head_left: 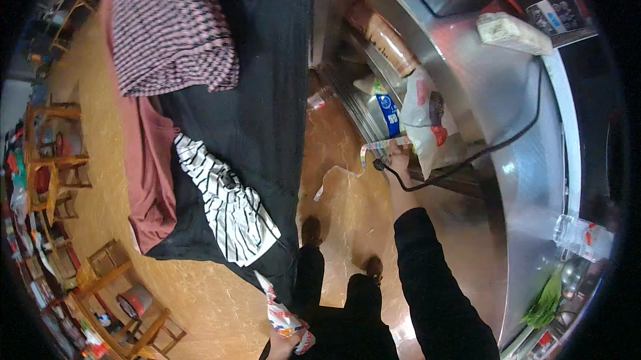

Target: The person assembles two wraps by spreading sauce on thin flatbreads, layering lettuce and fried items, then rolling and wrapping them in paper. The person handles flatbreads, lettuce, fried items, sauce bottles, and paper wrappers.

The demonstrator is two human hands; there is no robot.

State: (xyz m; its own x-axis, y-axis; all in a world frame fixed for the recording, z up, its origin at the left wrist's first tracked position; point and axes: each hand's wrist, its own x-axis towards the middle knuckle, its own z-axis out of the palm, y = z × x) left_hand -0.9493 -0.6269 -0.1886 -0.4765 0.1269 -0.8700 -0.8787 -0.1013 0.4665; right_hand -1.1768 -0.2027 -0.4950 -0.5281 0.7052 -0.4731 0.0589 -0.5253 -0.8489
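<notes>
Low at the front, my left hand (pixel 287 345) is closed around a crumpled plastic wrapper (pixel 283 318), white with red and blue print. My right arm stretches forward to the shelf under the steel counter. There my right hand (pixel 399 158) is closed at a printed plastic strip (pixel 375 145), whose thin tail hangs toward the floor; part of the fingers is hidden. Right beside it dangles the black plug (pixel 379 164) of a cord (pixel 467 160). A white plastic bag with red print (pixel 427 120) rests on the shelf just beyond the hand.
A steel counter (pixel 494 93) curves along the right, with a bottle (pixel 582 238) and leafy greens (pixel 544 303) on it. Black cloth (pixel 267 126) covers a table on the left, bearing a striped cloth (pixel 230 206) and a checked cloth (pixel 170 33). Wooden stools (pixel 120 293) stand farther left.
</notes>
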